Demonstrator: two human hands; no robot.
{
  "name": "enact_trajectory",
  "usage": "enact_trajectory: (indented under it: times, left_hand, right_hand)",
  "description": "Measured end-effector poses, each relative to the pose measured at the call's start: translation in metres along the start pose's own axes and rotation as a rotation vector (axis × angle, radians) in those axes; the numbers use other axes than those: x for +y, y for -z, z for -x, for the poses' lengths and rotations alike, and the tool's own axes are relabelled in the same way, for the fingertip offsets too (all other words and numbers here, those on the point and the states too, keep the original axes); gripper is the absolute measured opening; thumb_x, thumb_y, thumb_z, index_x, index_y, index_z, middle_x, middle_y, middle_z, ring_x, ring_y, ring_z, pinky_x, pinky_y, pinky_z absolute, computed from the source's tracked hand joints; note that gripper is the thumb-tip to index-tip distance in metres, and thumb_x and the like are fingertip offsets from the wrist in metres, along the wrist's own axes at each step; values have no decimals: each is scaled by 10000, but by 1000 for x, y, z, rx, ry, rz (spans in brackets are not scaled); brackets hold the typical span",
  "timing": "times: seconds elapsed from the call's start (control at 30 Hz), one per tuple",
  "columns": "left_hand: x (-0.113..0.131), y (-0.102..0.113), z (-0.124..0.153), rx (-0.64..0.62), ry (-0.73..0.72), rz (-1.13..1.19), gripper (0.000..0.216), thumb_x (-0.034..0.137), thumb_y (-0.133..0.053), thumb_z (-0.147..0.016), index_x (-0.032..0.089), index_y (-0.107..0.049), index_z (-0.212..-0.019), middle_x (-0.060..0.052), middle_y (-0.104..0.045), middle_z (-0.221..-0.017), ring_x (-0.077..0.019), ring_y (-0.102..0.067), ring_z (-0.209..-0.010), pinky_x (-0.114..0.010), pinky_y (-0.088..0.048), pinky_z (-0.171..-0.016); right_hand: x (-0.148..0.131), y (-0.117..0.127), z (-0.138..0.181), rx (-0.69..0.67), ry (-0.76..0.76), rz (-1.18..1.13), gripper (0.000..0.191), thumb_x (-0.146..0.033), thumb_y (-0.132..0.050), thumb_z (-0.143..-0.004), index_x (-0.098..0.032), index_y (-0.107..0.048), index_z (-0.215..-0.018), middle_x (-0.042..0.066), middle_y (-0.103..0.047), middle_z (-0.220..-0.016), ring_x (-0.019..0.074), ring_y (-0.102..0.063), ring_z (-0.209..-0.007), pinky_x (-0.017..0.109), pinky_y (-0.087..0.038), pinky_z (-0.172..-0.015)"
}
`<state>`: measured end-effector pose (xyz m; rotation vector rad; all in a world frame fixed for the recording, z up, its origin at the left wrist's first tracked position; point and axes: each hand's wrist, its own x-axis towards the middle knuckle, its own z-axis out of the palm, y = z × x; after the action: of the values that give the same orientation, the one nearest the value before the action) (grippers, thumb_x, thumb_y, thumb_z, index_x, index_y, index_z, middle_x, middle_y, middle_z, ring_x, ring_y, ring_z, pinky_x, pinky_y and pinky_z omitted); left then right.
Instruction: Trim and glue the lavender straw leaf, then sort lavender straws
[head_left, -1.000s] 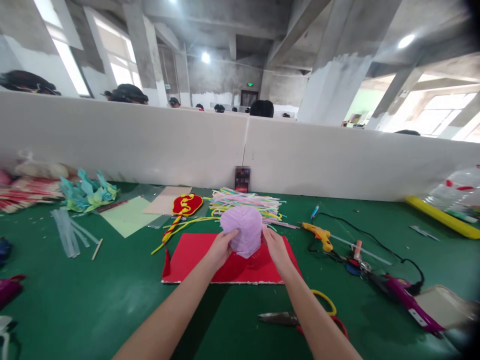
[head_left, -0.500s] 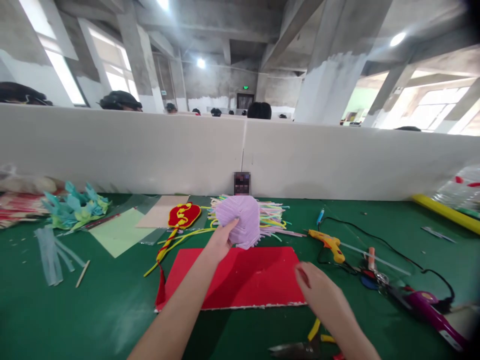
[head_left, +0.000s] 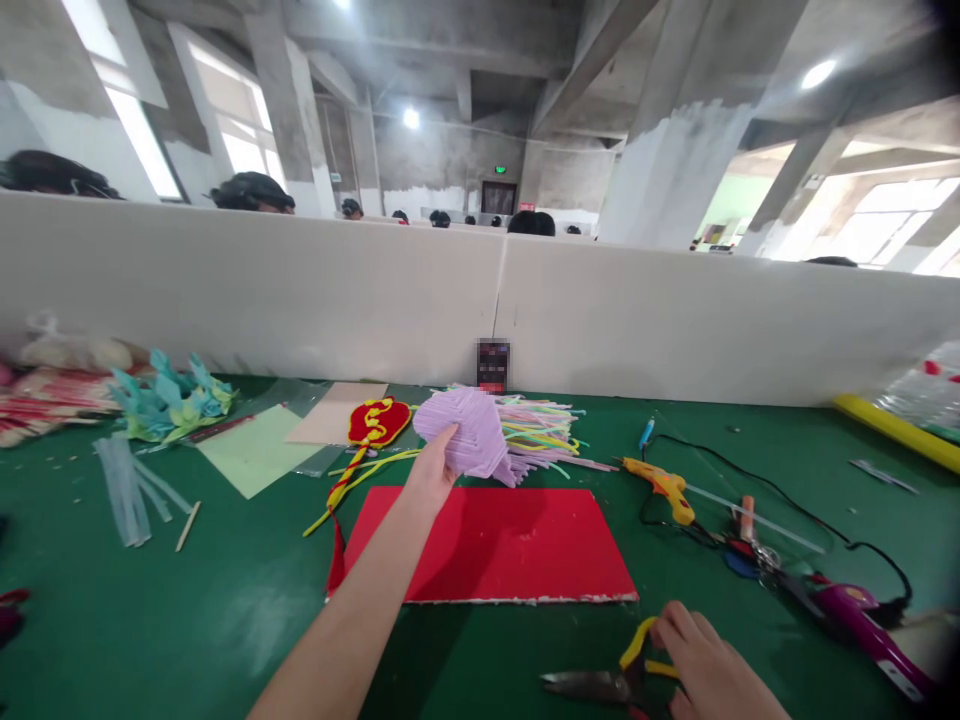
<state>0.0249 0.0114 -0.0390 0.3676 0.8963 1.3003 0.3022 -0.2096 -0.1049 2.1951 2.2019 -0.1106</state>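
My left hand (head_left: 433, 470) is closed on the lower left edge of a flat, rounded lavender piece (head_left: 472, 435) made of rows of pipe cleaners, raised above the back of a red board (head_left: 502, 550). Behind it lies a bundle of pastel pipe cleaners (head_left: 544, 425), partly covered. At the front right, my right hand (head_left: 709, 660) has its fingers curled at the yellow handles of a pair of scissors (head_left: 600, 685). The blades lie on the green table, pointing left; part of the handles is hidden by the fingers.
A yellow glue gun (head_left: 660, 488) with its black cord lies to the right, near a purple-handled tool (head_left: 862, 630). On the left are a red-and-yellow ornament (head_left: 380, 422), green paper (head_left: 255, 450), glue sticks (head_left: 124, 490) and a teal paper craft (head_left: 172, 400). A white partition (head_left: 300, 290) stands behind.
My right hand has moved down from the red board's right edge to the scissors' handles. The lavender piece has shifted left in my left hand and is tilted more.
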Motion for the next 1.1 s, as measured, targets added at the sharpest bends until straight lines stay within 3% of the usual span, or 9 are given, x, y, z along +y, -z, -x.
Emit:
enact_trajectory:
  times: [0.23, 0.43, 0.53, 0.6, 0.67, 0.73, 0.8, 0.93, 1.1]
  left_hand:
    - [12, 6, 8, -16, -40, 0, 198, 79, -599, -774, 128, -643, -961, -35, -720, -769, -149, -680, -663, -234, -556, -626]
    - [22, 5, 15, -122, -85, -2, 346, 19, -620, -723, 138, -636, -1048, -39, -727, -856, -148, -680, -702, -230, -550, -654]
    - [22, 4, 17, -139, -67, 0, 343, 24, -627, -721, 135, -635, -1045, -41, -727, -858, -153, -682, -711, -233, -552, -655]
    - [18, 2, 18, -143, -40, 8, 294, 42, -619, -740, 136, -640, -1018, -36, -726, -858, -150, -682, -720, -231, -553, -652]
    - [11, -3, 22, -151, -2, 14, 247, 57, -614, -756, 136, -647, -987, -34, -725, -865, -151, -682, -734, -235, -555, -659]
    - [1, -8, 27, -167, 35, 11, 227, 62, -619, -757, 134, -651, -970, -39, -724, -886, -160, -682, -763, -247, -556, -683]
    - [-13, -12, 32, -189, 72, 3, 221, 64, -630, -750, 133, -655, -958, -48, -722, -917, -173, -681, -801, -263, -553, -719]
    - [-40, -15, 37, -263, 138, -10, 195, 83, -638, -749, 137, -663, -935, -58, -719, -945, -190, -675, -850, -292, -536, -788]
    - [-54, -8, 33, -396, 195, -35, 225, 119, -668, -733, 130, -670, -957, -87, -712, -975, -229, -655, -933, -331, -499, -862]
  right_hand:
    - [4, -3, 6, -164, 7, -69, 665, -28, -506, -508, -257, -649, -1116, 84, -587, -1241, 294, -556, -1131, 329, -541, -819]
    - [-2, -6, 6, -33, 18, -201, 599, -5, -462, -478, -211, -689, -992, 99, -640, -1145, 269, -579, -1092, 350, -444, -962]
    - [0, 7, -2, -49, 14, -598, 323, -77, -538, -514, -233, -690, -752, 47, -680, -953, 213, -634, -897, 270, -500, -806]
    - [-2, 16, -12, 55, -81, -948, 88, -185, -672, -523, -213, -607, -576, 11, -632, -672, 167, -593, -628, 240, -495, -591]
    - [-13, 25, -27, 207, -199, -1183, 251, -351, -739, -549, -210, -532, -547, -27, -523, -509, 128, -487, -473, 231, -427, -455]
    - [-33, 31, -48, 262, -216, -1247, 309, -493, -624, -704, -212, -523, -627, -33, -488, -489, 114, -439, -433, 231, -380, -416]
    - [-56, 34, -73, 423, -235, -1455, 358, -556, -529, -778, -207, -519, -703, -28, -493, -518, 109, -441, -441, 233, -366, -422]
    - [-86, 32, -119, 493, -261, -1700, 473, -618, -632, -663, -172, -576, -811, -69, -426, -410, 72, -345, -339, 198, -255, -334]
    - [-87, 16, -133, 375, -282, -1830, 465, -414, -837, -467, -182, -564, -764, -97, -442, -429, 47, -354, -342, 168, -248, -331]
